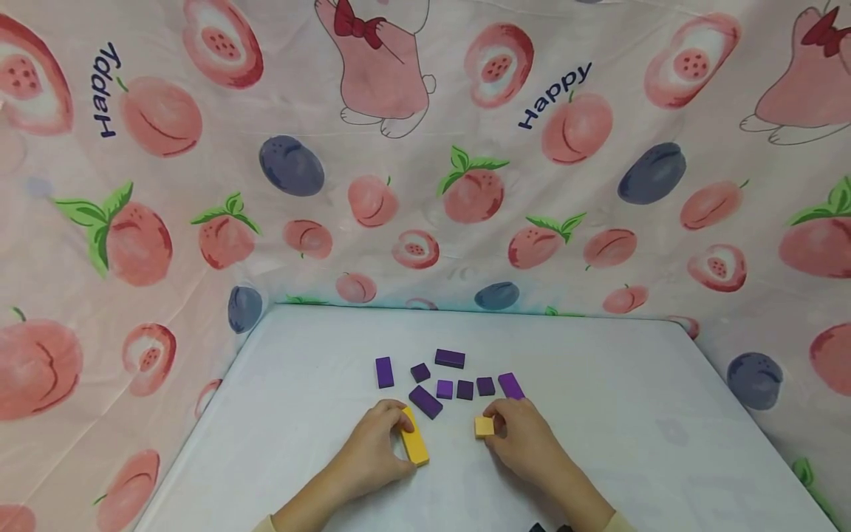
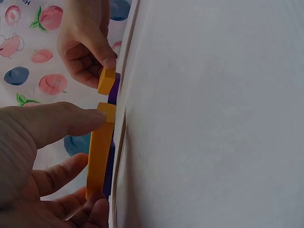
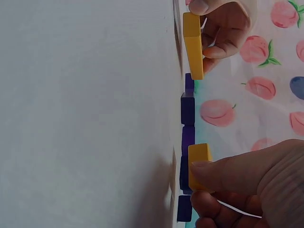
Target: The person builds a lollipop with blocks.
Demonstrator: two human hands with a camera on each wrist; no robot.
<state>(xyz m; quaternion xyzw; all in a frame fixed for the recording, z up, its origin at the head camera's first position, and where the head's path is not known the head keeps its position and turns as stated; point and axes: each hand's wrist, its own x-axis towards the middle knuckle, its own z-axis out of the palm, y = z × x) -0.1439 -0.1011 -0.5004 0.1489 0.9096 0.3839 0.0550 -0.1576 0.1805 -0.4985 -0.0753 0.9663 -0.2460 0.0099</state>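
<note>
In the head view my left hand (image 1: 372,451) pinches a long yellow block (image 1: 415,441) by its two ends, thumb at the near end and fingers at the far one. A small yellow cube (image 1: 484,427) sits between the thumb and fingers of my right hand (image 1: 525,440). The left wrist view shows the long block (image 2: 99,156) close up, the cube (image 2: 107,81) beyond it. Purple blocks lie just past both hands, the closest being an oblong one (image 1: 425,402) by the left fingers and another (image 1: 511,386) by the right.
Farther back on the white table (image 1: 319,347) lie more purple oblongs, one upright to the viewer (image 1: 384,372) and one crosswise (image 1: 450,359), with several purple cubes (image 1: 465,389) between. Dark objects (image 1: 537,527) show at the bottom edge. A fruit-print cloth (image 1: 412,185) hangs behind.
</note>
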